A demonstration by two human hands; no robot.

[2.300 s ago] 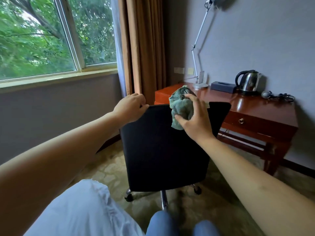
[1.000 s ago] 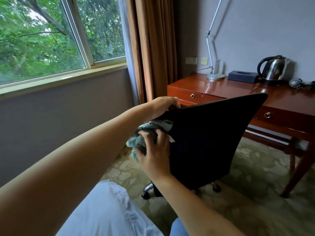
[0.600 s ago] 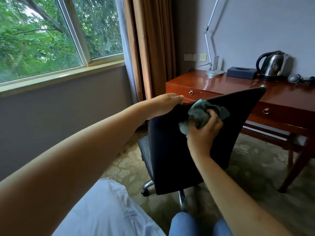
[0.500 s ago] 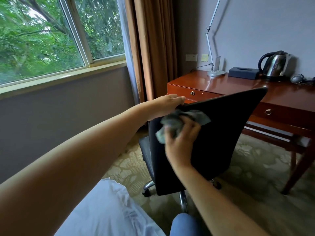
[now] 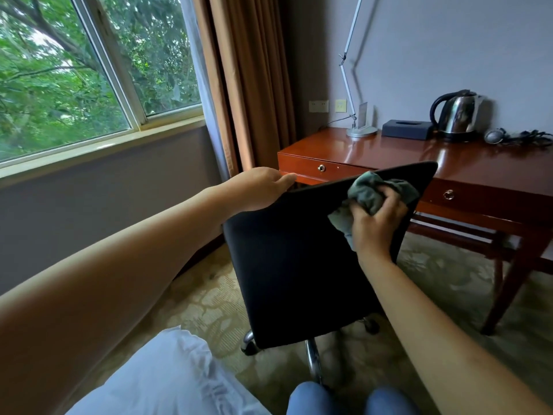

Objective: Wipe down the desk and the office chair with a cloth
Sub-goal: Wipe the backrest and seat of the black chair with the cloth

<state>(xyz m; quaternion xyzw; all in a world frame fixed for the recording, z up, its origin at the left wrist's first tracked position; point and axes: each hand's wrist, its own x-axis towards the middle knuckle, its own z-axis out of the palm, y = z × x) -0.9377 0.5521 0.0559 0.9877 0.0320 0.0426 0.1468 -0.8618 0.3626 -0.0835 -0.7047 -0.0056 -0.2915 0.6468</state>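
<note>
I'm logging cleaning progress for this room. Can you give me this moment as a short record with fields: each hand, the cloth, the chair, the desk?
left hand: left hand rests on the top left corner of the chair back, steadying it
right hand: right hand grips the bunched cloth
cloth: green cloth pressed against the chair back near its top edge
chair: black office chair, back toward the camera, in front of the desk
desk: wooden desk holds a lamp, tissue box and kettle; no hand on it
</note>
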